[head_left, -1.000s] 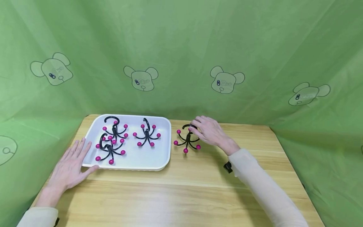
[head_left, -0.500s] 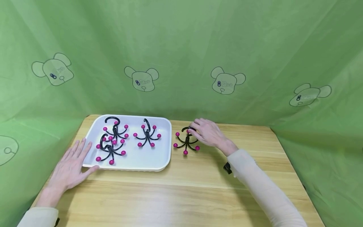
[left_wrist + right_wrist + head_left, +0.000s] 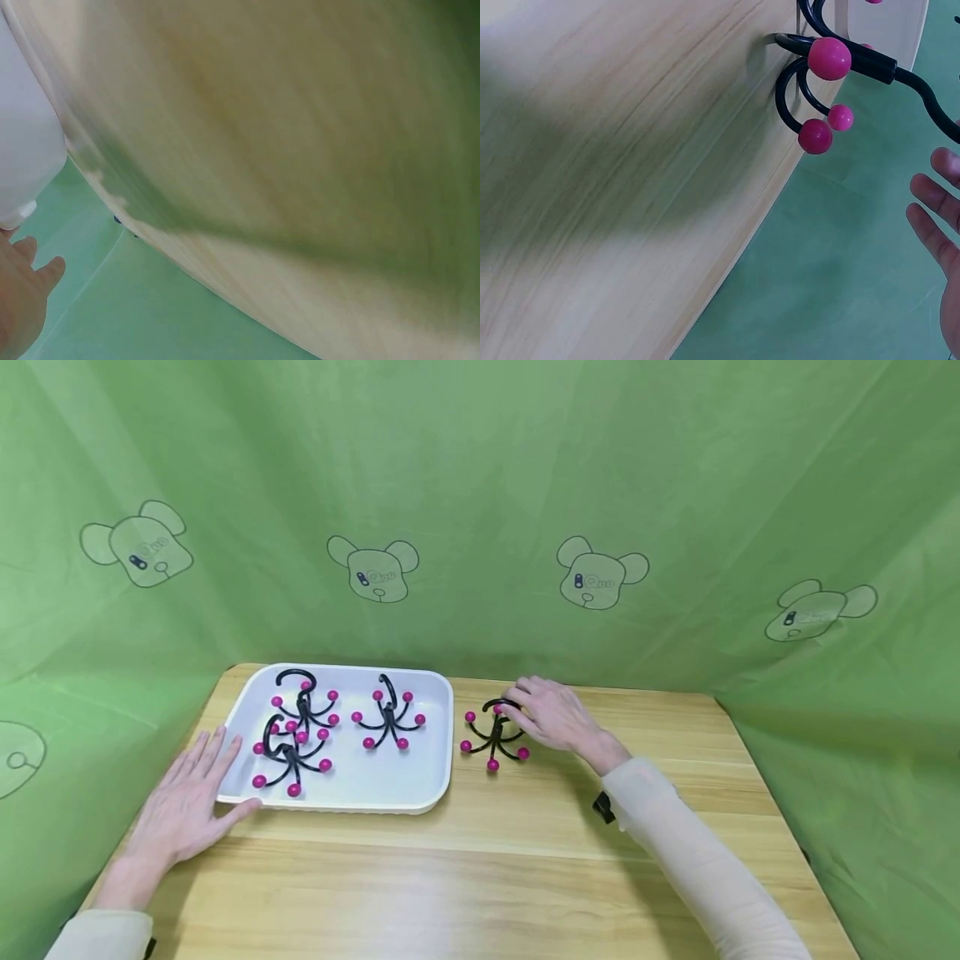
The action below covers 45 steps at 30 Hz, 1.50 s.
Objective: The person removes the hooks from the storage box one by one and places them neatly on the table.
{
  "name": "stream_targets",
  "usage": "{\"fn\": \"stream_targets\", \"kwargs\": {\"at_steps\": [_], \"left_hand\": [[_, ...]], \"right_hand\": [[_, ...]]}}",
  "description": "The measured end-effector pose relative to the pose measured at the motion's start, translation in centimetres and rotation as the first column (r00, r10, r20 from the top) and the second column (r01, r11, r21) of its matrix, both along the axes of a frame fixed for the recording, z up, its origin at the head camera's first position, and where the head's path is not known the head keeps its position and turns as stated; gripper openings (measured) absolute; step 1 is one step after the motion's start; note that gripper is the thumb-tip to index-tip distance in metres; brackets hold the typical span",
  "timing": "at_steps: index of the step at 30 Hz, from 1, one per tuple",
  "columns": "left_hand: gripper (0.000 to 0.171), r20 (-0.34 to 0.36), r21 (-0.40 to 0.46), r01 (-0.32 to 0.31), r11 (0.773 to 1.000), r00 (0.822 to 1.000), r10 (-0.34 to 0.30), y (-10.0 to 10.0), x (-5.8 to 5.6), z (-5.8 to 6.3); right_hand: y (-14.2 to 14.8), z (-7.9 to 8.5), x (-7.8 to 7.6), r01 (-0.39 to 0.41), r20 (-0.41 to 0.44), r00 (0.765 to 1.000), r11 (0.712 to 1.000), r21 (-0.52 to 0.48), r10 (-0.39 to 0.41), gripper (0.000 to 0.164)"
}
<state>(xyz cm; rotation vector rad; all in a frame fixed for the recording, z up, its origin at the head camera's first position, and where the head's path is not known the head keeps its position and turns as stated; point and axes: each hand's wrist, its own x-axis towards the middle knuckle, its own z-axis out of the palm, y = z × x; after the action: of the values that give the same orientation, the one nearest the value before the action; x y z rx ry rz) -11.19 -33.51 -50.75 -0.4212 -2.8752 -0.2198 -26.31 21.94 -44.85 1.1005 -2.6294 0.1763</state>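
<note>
A black hook [image 3: 494,737] with several curved arms tipped by pink balls stands on the wooden table [image 3: 480,877], just right of a white tray [image 3: 337,802]. My right hand [image 3: 525,702] reaches over it and pinches its top loop with curled fingertips. The right wrist view shows the hook's arms [image 3: 829,60] close up, with my right hand's fingers [image 3: 937,217] beside them. My left hand [image 3: 187,802] lies flat on the table with the thumb against the tray's front left corner. Three more hooks [image 3: 387,720] sit in the tray.
Green cloth with bear prints [image 3: 600,572] walls in the table at the back and both sides. In the left wrist view the tray corner [image 3: 22,150] and my left hand [image 3: 19,300] show at the table's left edge.
The hook under my right hand has slid a little toward me along the table. My left hand and the tray have stayed put.
</note>
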Motion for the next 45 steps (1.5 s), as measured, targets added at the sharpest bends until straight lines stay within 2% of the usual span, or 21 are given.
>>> {"fn": "stream_targets", "kwargs": {"at_steps": [12,20,32,45], "left_hand": [[0.102,0.013,-0.001,-0.003,1.000,1.000,0.003,0.0,0.0,0.0],[0.102,0.012,-0.001,-0.002,1.000,1.000,0.002,0.0,0.0,0.0],[0.102,0.025,0.012,-0.013,1.000,1.000,0.013,0.1,0.2,0.3],[0.101,0.022,0.010,-0.008,1.000,1.000,0.008,0.1,0.2,0.3]], "right_hand": [[0.2,-0.1,0.0,0.015,0.009,1.000,1.000,-0.011,-0.015,0.037],[-0.1,0.3,0.2,0.039,0.055,0.998,0.999,-0.027,-0.037,0.046],[-2.0,2.5,1.2,0.089,0.114,0.990,0.996,-0.011,-0.088,0.071],[-6.1,4.6,2.3,0.095,0.101,0.991,0.995,-0.034,-0.091,0.074]]}}
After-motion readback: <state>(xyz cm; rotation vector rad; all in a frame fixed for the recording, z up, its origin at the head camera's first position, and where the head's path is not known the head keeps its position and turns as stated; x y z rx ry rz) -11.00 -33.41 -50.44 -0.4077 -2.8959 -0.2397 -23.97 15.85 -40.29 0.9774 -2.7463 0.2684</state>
